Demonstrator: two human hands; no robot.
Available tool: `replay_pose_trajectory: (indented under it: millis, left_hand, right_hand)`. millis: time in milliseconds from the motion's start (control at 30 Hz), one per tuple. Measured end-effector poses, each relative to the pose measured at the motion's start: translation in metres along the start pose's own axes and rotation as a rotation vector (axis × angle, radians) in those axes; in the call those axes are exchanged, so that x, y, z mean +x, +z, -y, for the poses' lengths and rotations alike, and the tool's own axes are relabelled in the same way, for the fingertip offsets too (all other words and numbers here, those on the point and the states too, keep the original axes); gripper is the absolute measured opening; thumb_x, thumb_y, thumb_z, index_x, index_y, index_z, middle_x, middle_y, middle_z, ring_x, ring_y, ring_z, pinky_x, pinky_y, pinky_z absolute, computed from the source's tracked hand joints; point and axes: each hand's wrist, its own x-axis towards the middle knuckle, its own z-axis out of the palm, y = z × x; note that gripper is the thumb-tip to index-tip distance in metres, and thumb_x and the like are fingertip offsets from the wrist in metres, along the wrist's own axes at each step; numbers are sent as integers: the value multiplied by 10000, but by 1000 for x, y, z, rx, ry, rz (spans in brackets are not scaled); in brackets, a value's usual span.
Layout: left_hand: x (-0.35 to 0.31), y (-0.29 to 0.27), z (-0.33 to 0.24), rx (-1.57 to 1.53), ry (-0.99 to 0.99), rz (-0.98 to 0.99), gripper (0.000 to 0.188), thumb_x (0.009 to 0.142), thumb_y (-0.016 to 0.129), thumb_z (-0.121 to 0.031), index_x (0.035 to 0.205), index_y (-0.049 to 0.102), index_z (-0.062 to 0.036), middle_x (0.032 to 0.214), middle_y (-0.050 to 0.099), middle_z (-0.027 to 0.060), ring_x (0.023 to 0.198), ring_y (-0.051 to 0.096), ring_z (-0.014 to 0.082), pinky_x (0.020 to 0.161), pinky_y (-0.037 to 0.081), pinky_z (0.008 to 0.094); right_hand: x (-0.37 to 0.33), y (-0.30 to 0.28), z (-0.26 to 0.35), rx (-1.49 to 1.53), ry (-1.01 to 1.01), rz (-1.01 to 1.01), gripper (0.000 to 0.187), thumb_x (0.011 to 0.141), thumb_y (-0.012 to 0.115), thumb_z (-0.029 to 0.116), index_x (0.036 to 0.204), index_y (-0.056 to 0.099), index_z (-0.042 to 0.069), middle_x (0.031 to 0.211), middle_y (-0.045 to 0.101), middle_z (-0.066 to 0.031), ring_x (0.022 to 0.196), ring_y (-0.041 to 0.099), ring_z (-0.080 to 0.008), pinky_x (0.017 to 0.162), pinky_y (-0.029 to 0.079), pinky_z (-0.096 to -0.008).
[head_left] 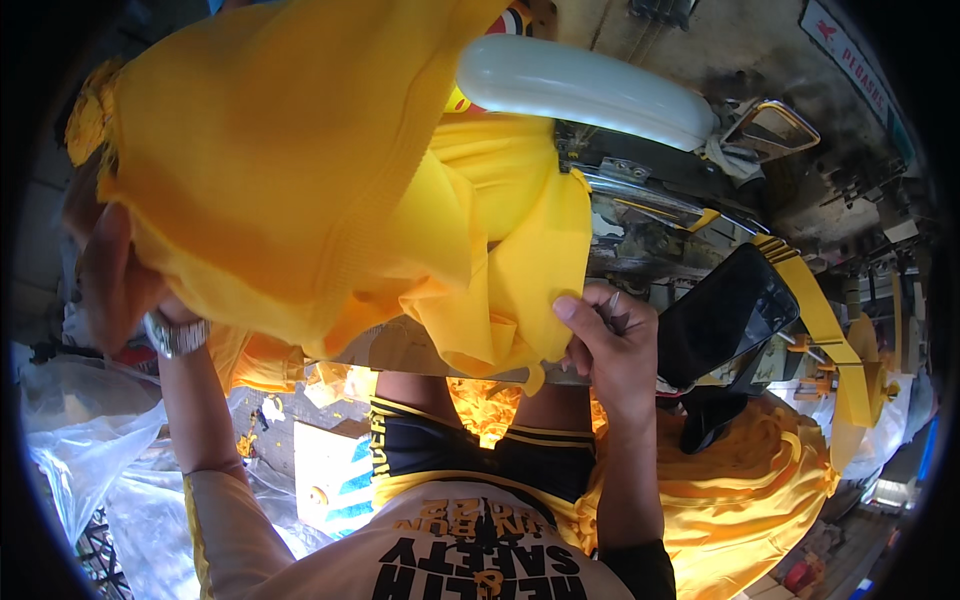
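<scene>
A large piece of yellow fabric [290,170] with a stitched seam line hangs in folds across the front of a sewing machine [650,190]. My left hand [115,280], with a metal watch at the wrist, is closed on its raised left side, and some of its fingers are hidden behind the cloth. At the lower right corner of the fabric, my right hand [610,335] pinches the edge between thumb and fingers; a ring shows on one finger. Just below that hand a thin curled strip of yellow cloth [535,378] hangs at the table edge.
A long rounded white tube [590,90] spans above the machine. Right of my right hand stands a dark phone [730,315], beside a yellow tape [825,310] running to a reel. Yellow cloth [720,480] is heaped lower right; clear plastic [90,430] lies at left.
</scene>
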Motion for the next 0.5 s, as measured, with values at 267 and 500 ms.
replay_pose_trajectory:
  millis: [267, 500]
  left_hand:
    - [4, 28, -70, -272, -313, 267, 644, 703, 580, 2, 1337, 498, -65, 1338, 530, 138, 1307, 423, 360, 1109, 299, 452]
    - [-4, 73, -165, -608, -187, 196, 328, 752, 666, -79, 1075, 652, -132, 1240, 606, 49, 1244, 514, 307, 1083, 266, 551]
  right_hand:
    - [10, 6, -3, 91, -114, -55, 138, 867, 706, 75, 941, 647, -25, 639, 603, -3, 471, 446, 1, 431, 340, -164]
    - [10, 35, 16, 44, -373, -235, 225, 867, 676, 3, 1057, 554, 9, 734, 664, -54, 529, 508, -10, 463, 359, -155]
